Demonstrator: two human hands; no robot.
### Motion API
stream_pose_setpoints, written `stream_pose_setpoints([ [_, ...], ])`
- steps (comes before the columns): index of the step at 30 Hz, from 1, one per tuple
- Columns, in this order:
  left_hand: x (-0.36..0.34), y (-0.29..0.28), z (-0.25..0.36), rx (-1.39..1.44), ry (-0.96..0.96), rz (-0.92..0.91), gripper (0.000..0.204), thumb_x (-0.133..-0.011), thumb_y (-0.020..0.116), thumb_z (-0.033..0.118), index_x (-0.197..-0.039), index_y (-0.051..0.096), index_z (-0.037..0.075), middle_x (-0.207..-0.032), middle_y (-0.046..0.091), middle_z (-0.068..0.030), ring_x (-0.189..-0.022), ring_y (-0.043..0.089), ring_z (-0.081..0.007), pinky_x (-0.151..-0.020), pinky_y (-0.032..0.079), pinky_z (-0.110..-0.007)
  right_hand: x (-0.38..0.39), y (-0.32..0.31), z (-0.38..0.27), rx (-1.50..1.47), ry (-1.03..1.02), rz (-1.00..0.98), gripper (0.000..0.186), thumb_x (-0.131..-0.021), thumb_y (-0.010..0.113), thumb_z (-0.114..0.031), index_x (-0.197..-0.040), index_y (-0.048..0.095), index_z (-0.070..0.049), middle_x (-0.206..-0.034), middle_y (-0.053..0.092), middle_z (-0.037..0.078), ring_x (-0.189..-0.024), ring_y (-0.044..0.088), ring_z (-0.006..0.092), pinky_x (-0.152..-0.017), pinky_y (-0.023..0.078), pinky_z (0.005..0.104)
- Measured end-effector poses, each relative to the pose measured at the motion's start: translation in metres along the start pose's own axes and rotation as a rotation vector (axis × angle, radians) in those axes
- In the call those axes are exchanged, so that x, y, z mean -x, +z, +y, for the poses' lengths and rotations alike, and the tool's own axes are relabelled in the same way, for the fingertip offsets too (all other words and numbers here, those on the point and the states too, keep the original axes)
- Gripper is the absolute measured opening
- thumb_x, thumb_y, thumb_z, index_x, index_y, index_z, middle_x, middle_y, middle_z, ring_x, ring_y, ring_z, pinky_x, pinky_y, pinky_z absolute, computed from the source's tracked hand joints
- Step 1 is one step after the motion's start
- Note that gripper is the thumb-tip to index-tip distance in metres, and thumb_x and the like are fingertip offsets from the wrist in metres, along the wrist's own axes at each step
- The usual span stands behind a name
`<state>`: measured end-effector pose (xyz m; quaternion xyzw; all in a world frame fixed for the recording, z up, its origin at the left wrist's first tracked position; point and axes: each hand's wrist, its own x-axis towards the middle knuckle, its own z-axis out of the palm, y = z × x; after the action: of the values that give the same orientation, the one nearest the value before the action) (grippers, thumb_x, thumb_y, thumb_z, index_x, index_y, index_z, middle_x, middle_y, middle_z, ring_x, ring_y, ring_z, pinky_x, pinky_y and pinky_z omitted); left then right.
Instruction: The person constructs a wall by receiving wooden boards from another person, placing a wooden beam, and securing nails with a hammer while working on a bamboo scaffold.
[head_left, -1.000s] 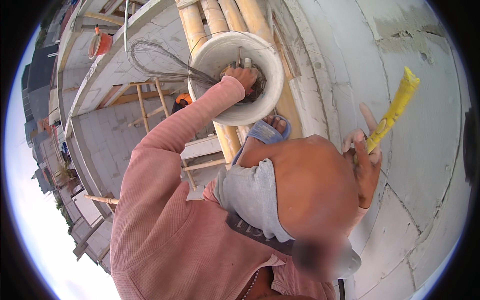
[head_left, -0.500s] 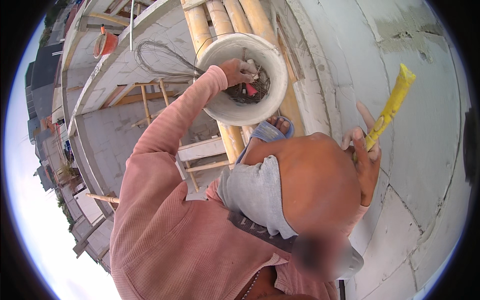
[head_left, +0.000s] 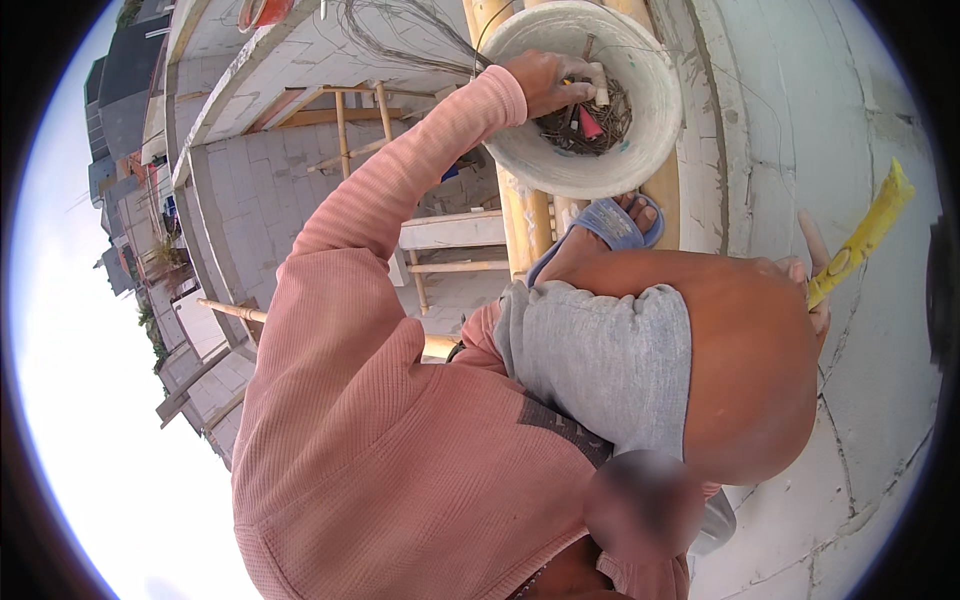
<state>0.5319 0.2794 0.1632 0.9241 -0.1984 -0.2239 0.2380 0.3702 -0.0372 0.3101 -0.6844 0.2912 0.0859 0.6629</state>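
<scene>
My left hand (head_left: 545, 83) reaches over the rim of a whitish, mortar-stained bucket (head_left: 640, 135), its fingers curled above the contents. A small white piece (head_left: 601, 85) is at the fingertips; whether it is gripped I cannot tell. Below lie many thin nails or wire bits (head_left: 618, 118) and a red-pink piece (head_left: 590, 124). On the far right my right hand (head_left: 818, 290), mostly hidden behind my bent knee, grips a worn yellow rod-shaped handle (head_left: 862, 232). One finger points up along the wall, and the handle's lower end is out of sight.
Bamboo poles (head_left: 525, 225) support the bucket and my foot in a blue sandal (head_left: 615, 222). A grey block wall (head_left: 780, 130) rises close on the right. Loose wires (head_left: 400, 40) stick out left of the bucket. A drop with scaffolding (head_left: 455, 267) opens below left.
The view has shifted, so bucket, knee and hands appear farther right. My left hand stays in the bucket, its fingers slightly moved. My right hand is now more hidden by the knee.
</scene>
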Motion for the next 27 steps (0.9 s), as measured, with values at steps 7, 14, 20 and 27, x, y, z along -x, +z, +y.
stream_pose_setpoints([
  [7, 0.076, 0.000, -0.011, -0.570, 0.276, -0.083, 0.031, -0.096, 0.063, 0.038, -0.120, 0.071, 0.021, -0.107, 0.070, -0.0057, -0.105, 0.068, -0.0225, -0.093, 0.050, -0.037, -0.025, -0.010, 0.026, 0.152, -0.074, -0.134, 0.072, -0.099, 0.064, -0.045, -0.147, 0.043, 0.003, -0.066, 0.047, -0.006, -0.055, 0.044, 0.0010, -0.049, 0.033, 0.0177],
  [14, 0.057, 0.003, -0.014, -1.031, 0.209, -0.326, 0.033, -0.099, 0.059, 0.023, -0.129, 0.067, 0.031, -0.116, 0.066, -0.0018, -0.115, 0.063, -0.0187, -0.105, 0.043, -0.037, -0.023, -0.008, 0.030, 0.051, -0.063, -0.153, 0.067, -0.101, 0.062, -0.044, -0.145, 0.045, 0.004, -0.071, 0.053, -0.005, -0.055, 0.044, 0.0005, -0.048, 0.032, 0.0183],
  [20, 0.040, -0.061, 0.015, -0.484, 0.133, -0.411, 0.034, -0.103, 0.055, 0.024, -0.135, 0.064, 0.019, -0.111, 0.065, -0.0092, -0.108, 0.066, -0.0302, -0.099, 0.051, -0.046, -0.019, -0.020, 0.019, 0.094, -0.121, -0.038, 0.066, -0.097, 0.065, -0.044, -0.143, 0.051, 0.002, -0.074, 0.052, -0.002, -0.055, 0.041, 0.0010, -0.047, 0.024, 0.0193],
  [27, 0.010, -0.071, 0.032, -0.467, 0.164, -0.284, 0.035, -0.102, 0.055, 0.021, -0.136, 0.063, 0.017, -0.110, 0.063, -0.0117, -0.106, 0.066, -0.0320, -0.095, 0.054, -0.044, -0.010, -0.013, 0.001, 0.061, -0.037, -0.002, 0.069, -0.094, 0.066, -0.048, -0.142, 0.053, -0.001, -0.074, 0.051, -0.002, -0.059, 0.038, 0.0011, -0.049, 0.023, 0.0188],
])
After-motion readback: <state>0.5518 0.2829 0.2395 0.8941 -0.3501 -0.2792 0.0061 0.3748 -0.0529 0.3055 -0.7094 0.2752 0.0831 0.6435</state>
